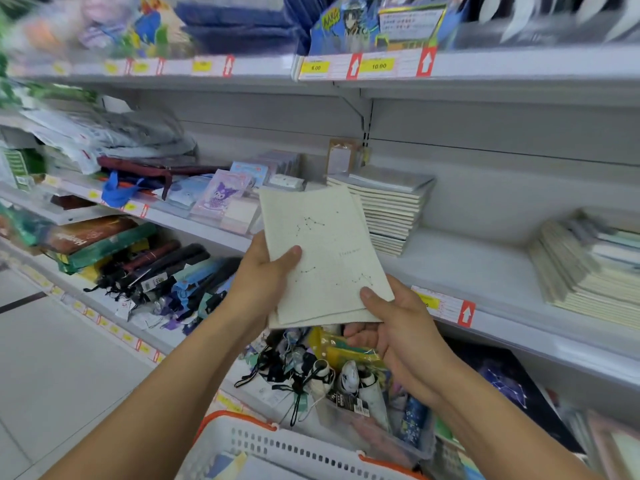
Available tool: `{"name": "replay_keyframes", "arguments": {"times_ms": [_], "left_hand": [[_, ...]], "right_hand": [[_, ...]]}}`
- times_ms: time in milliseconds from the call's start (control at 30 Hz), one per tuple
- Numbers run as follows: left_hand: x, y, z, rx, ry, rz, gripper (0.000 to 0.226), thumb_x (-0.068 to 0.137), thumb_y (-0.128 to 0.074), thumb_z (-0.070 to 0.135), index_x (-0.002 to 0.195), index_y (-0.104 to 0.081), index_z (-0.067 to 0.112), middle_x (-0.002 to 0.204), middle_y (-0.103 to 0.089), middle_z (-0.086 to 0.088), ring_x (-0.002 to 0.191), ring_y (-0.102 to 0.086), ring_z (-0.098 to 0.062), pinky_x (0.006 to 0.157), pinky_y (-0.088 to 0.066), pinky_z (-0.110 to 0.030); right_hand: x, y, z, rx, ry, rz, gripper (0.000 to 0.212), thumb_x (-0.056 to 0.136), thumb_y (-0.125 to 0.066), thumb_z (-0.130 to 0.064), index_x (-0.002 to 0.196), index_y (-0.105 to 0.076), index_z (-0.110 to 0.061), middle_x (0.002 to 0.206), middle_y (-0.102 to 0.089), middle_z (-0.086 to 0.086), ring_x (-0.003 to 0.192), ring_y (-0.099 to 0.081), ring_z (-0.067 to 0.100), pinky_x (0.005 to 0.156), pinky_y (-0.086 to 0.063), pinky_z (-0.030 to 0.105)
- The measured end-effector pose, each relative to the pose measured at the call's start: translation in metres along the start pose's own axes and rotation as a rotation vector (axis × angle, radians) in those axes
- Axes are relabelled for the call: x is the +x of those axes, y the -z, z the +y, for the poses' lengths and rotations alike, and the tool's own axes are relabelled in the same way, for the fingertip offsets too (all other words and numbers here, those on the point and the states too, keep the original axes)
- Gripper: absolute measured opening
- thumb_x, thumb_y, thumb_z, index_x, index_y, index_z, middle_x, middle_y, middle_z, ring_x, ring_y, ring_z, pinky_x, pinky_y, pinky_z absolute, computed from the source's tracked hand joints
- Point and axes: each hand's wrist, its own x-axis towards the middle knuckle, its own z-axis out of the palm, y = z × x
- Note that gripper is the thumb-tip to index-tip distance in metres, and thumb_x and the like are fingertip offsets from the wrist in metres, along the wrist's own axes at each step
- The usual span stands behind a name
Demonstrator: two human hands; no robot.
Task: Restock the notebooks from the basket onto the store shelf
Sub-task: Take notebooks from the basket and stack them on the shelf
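Note:
I hold a few thin pale notebooks (pixel 329 258) with faint constellation prints, fanned slightly, in front of the middle shelf (pixel 485 268). My left hand (pixel 266 271) grips their left edge, thumb on the top cover. My right hand (pixel 391 323) grips the lower right corner, thumb on top and fingers underneath. Behind them a tall stack of similar notebooks (pixel 391 209) lies on the shelf. The white basket with an orange rim (pixel 277 441) sits at the bottom, below my arms, with more items inside.
Another notebook stack (pixel 588 271) lies at the shelf's right end, with bare shelf between the two stacks. Character stationery packs (pixel 221 195) sit left of the stack. Folded umbrellas (pixel 166 275) fill the lower shelf, and a clear bin (pixel 363 393) holds more.

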Motion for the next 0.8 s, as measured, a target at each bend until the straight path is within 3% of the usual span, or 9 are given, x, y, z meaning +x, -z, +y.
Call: {"name": "replay_keyframes", "arguments": {"times_ms": [133, 300, 367, 500, 600, 700, 733, 800], "left_hand": [[0.015, -0.01, 0.003, -0.015, 0.016, -0.074, 0.044, 0.097, -0.055, 0.005, 0.135, -0.049, 0.024, 0.12, -0.067, 0.006, 0.099, -0.066, -0.013, 0.066, -0.055, -0.025], [0.03, -0.015, 0.003, 0.115, -0.031, -0.095, 0.041, 0.099, -0.054, 0.014, 0.137, -0.047, 0.027, 0.125, -0.064, 0.006, 0.108, -0.063, -0.018, 0.092, -0.053, -0.042], [0.034, -0.017, 0.003, 0.155, -0.065, -0.098, 0.03, 0.099, -0.054, 0.019, 0.128, -0.051, 0.026, 0.12, -0.065, 0.007, 0.105, -0.064, -0.017, 0.092, -0.053, -0.043], [0.039, -0.022, 0.005, 0.098, -0.058, -0.11, 0.011, 0.099, -0.054, 0.028, 0.11, -0.056, 0.028, 0.112, -0.069, 0.001, 0.097, -0.068, -0.017, 0.083, -0.056, -0.04], [0.038, -0.024, 0.006, 0.096, -0.01, -0.156, 0.03, 0.098, -0.055, 0.032, 0.127, -0.049, 0.024, 0.113, -0.065, 0.005, 0.095, -0.066, -0.014, 0.072, -0.055, -0.03], [0.031, -0.023, 0.002, 0.227, -0.072, -0.216, 0.032, 0.1, -0.052, 0.022, 0.13, -0.042, 0.024, 0.107, -0.063, 0.0, 0.069, -0.064, -0.015, 0.046, -0.05, -0.024], [0.029, -0.023, 0.0, 0.275, -0.11, -0.208, 0.03, 0.101, -0.05, 0.021, 0.129, -0.041, 0.023, 0.102, -0.062, 0.001, 0.065, -0.062, -0.014, 0.044, -0.048, -0.021], [0.027, -0.022, -0.003, 0.321, -0.16, -0.177, 0.029, 0.102, -0.047, 0.022, 0.13, -0.041, 0.02, 0.1, -0.059, 0.008, 0.077, -0.062, -0.009, 0.05, -0.048, -0.014]], "right_hand": [[0.007, 0.005, -0.008, 0.144, -0.063, 0.009, 0.027, 0.1, -0.049, 0.0, 0.124, -0.06, -0.005, 0.102, -0.073, 0.019, 0.06, -0.065, 0.02, 0.055, -0.057, 0.026], [0.013, 0.014, -0.018, 0.176, -0.142, -0.032, 0.024, 0.101, -0.051, -0.011, 0.12, -0.062, -0.001, 0.11, -0.071, 0.025, 0.077, -0.069, 0.03, 0.063, -0.06, 0.03], [0.015, 0.016, -0.017, 0.119, -0.146, -0.016, 0.024, 0.102, -0.05, -0.013, 0.117, -0.063, -0.001, 0.105, -0.073, 0.022, 0.072, -0.069, 0.028, 0.06, -0.06, 0.029], [0.019, 0.016, -0.009, 0.035, -0.071, 0.044, 0.021, 0.104, -0.044, -0.006, 0.113, -0.063, -0.005, 0.085, -0.072, 0.015, 0.059, -0.061, 0.018, 0.053, -0.054, 0.025], [0.024, 0.017, -0.008, 0.055, -0.038, 0.091, 0.024, 0.103, -0.043, -0.002, 0.112, -0.065, -0.008, 0.084, -0.067, 0.015, 0.058, -0.056, 0.015, 0.049, -0.048, 0.021], [0.029, 0.017, -0.007, 0.041, -0.019, 0.126, 0.024, 0.104, -0.043, -0.004, 0.117, -0.063, -0.007, 0.086, -0.067, 0.012, 0.057, -0.054, 0.013, 0.047, -0.045, 0.02], [0.029, 0.017, -0.007, 0.02, -0.018, 0.131, 0.024, 0.105, -0.042, -0.006, 0.118, -0.062, -0.008, 0.087, -0.066, 0.013, 0.056, -0.054, 0.012, 0.046, -0.045, 0.02], [0.028, 0.016, -0.008, -0.019, -0.031, 0.116, 0.024, 0.106, -0.041, -0.009, 0.12, -0.061, -0.011, 0.091, -0.065, 0.014, 0.054, -0.053, 0.013, 0.043, -0.043, 0.021]]}}
